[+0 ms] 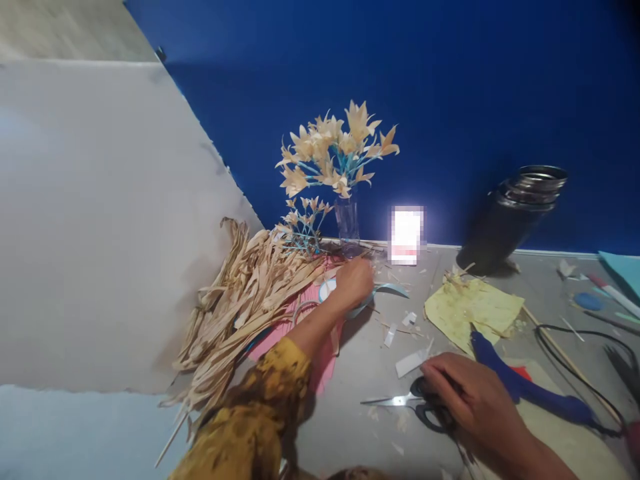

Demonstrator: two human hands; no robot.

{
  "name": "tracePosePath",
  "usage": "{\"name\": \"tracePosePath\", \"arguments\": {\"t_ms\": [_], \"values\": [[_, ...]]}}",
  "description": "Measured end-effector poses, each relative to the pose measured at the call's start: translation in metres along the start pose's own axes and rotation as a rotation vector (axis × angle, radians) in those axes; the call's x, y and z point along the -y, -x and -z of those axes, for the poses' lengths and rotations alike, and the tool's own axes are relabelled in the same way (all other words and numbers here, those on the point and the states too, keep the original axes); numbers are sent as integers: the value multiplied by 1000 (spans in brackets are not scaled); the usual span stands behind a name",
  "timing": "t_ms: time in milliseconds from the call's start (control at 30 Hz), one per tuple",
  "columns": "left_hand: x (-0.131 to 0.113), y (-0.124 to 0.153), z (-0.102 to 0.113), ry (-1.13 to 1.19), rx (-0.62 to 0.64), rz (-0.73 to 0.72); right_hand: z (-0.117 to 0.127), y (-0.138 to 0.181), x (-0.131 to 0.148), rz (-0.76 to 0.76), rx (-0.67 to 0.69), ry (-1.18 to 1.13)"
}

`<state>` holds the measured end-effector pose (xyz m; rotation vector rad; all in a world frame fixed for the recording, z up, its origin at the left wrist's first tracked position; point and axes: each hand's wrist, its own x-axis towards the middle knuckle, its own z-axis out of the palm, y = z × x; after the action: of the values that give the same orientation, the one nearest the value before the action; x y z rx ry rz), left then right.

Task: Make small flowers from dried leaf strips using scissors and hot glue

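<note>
Black-handled metal scissors (pixel 407 399) over a grey tabletop (pixel 345 437), close against the right hand (pixel 473 397), left hand (pixel 356 283) by a pale-blue ribbon strip (pixel 394 289), both hands' fingers bent, grasp impossible to tell

I see two hands (pixel 354 285), one glue gun (pixel 525 390), one flask (pixel 505 227), one vase (pixel 349 223), two flower bunches (pixel 323 143), scissors (pixel 400 401) one, maybe two.

Scissors (pixel 413 398) show glossy metal blades (pixel 397 401), apparently plastic handles (pixel 417 387).
</note>
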<state>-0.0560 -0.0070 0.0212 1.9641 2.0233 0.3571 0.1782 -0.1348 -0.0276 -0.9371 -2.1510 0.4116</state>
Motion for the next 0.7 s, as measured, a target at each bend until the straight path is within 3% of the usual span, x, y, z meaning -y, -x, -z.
{"name": "tracePosePath", "arguments": {"t_ms": [167, 300, 533, 700], "values": [[-8, -37, -29, 142, 83, 125, -3, 1, 1, 17, 19, 31], [6, -39, -22, 407, 14, 158, -3, 0, 3, 37, 15, 46], [24, -2, 23, 1038, -130, 157, -4, -4, 2, 6, 1, -16], [35, 36, 39, 1286, -124, 159, -2, -8, 8, -252, 23, -171]]}}
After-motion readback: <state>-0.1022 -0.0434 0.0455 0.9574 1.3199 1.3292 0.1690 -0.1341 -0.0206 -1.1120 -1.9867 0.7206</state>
